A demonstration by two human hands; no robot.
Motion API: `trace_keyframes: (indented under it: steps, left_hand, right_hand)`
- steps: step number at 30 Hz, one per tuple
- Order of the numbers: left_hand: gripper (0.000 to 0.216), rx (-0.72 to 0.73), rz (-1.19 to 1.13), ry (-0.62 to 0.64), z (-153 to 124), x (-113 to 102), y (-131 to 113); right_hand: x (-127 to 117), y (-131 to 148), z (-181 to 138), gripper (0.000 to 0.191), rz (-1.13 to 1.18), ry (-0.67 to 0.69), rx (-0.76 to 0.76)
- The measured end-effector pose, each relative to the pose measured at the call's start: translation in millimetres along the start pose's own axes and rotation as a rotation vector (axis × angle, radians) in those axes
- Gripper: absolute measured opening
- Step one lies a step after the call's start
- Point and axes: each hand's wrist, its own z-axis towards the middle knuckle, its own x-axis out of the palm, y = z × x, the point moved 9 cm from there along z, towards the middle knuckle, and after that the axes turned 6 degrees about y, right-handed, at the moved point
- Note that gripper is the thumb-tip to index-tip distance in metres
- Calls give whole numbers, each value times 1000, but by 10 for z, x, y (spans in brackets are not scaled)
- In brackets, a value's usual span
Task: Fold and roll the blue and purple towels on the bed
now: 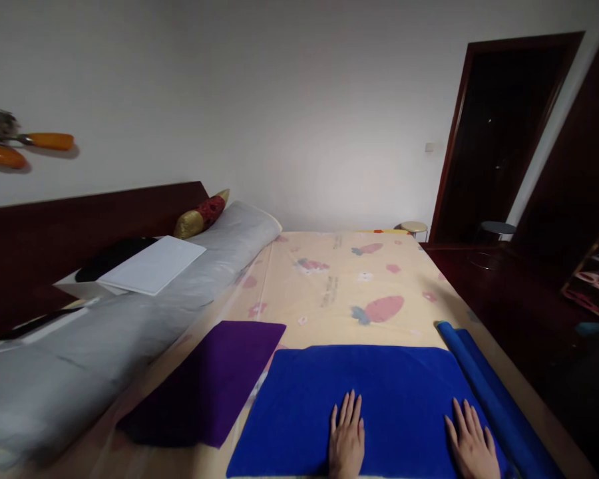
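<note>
A blue cloth (299, 406) is spread flat on the bed near me. My left hand (347, 439) rests palm down on its middle, fingers stretched out. Near the cloth's right edge, my right hand (472, 439) also lies flat with its fingers spread. Just beyond that edge is a rolled length of blue fabric (489, 379), close to my right hand but apart from its fingertips. To the left of the blue cloth lies a flat purple cloth (234, 372), its near-left part in shadow.
The bed has a cream sheet (324, 299) with strawberry prints. Along the left runs a long grey bundle (180, 319) with a white flat box (154, 265) on it, by the dark headboard (80, 213). A stool (414, 227) stands past the bed's far end, near a dark doorway (504, 146).
</note>
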Motion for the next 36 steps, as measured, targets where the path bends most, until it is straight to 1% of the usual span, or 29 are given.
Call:
trace_keyframes:
  steps: [4,6,7,8,10,12,15,17,19,22,24,26,27,29,31,33,35,36]
  left_hand:
    - [53,22,21,11,21,6,7]
    - [52,26,49,27,35,-11,109]
    - [52,11,70,31,35,-39,213]
    - [51,-20,96,31,26,-84,359]
    - [50,-122,159,25,-36,-219,764]
    - [51,-254,231,27,-171,-388,1263]
    - [56,-446,320,23,-464,-644,1988]
    - [57,-481,370,0,-619,-761,2282]
    - [56,-455,401,-41,-700,-821,2398]
    - [56,-414,413,-98,-728,-835,2386]
    - [57,-414,409,-115,-722,-825,2356]
    - [56,-419,405,-128,-718,-822,2339]
    - [56,-421,406,-137,-719,-826,2337]
    - [55,-417,407,-143,-722,-829,2341]
    - [56,-413,404,-134,-725,-824,2354]
    - [56,-418,400,-113,-725,-810,2374]
    - [56,-429,403,-98,-727,-797,2397]
    - [56,-429,406,-96,-728,-789,2404]
  right_hand:
    - [-30,35,9,78,5,-11,32]
    - [-34,57,13,77,9,-12,31]
    - [-36,61,13,77,9,-15,28]
    - [-37,61,12,77,9,-19,25]
    - [-47,58,9,78,8,-27,22]
    - [-65,61,7,78,9,-25,23]
    - [-101,91,3,76,19,-4,22]
    - [-125,111,-1,75,31,5,18]
    - [-142,109,-4,75,43,4,21]
    - [-146,87,6,77,50,9,63]
    - [-152,147,17,79,55,13,95]
    - [-161,392,17,81,69,28,63]
    - [-155,601,5,80,82,48,15]
    - [-114,1166,-62,75,121,127,-126]
    - [-44,1827,-193,65,183,244,-278]
    - [-14,2455,-343,60,255,323,-409]
    - [-5,2957,-463,57,315,382,-523]
    - [-4,3139,-499,56,339,407,-572]
